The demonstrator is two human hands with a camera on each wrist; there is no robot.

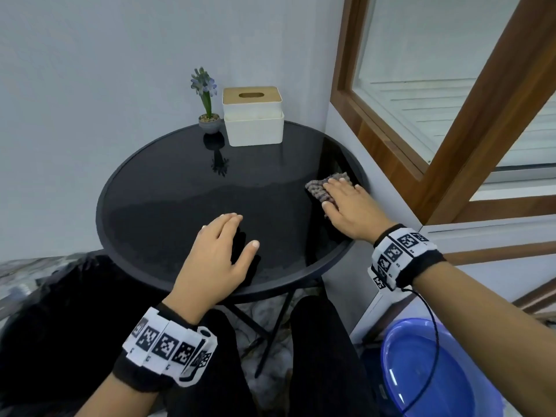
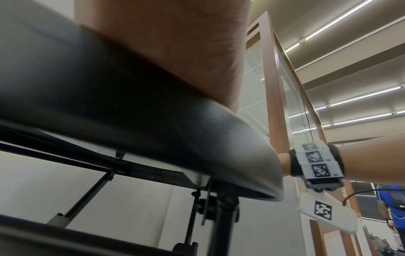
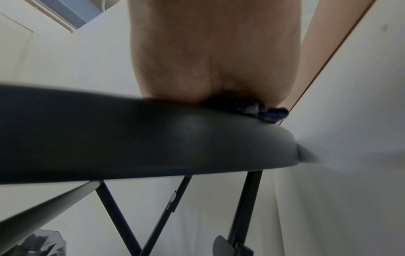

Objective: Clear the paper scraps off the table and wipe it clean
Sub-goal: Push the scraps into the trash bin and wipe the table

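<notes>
A round black glass table (image 1: 168, 188) fills the middle of the head view; its rim (image 2: 153, 131) shows from below in the left wrist view. My right hand (image 1: 346, 206) lies flat with straight fingers on a nubby grey-brown cloth (image 1: 319, 189) at the table's right edge; a strip of the cloth (image 3: 269, 112) shows under the palm in the right wrist view. My left hand (image 1: 222, 251) rests flat on the glass near the front edge, holding nothing. A damp sheen covers the near half of the glass. No paper scraps show on the table.
A white tissue box with a wooden lid (image 1: 252, 115) and a small potted purple flower (image 1: 207, 115) stand at the table's back. A blue plastic basin (image 1: 427, 371) sits on the floor at lower right. A wall and wood-framed window (image 1: 421, 121) close in the right side.
</notes>
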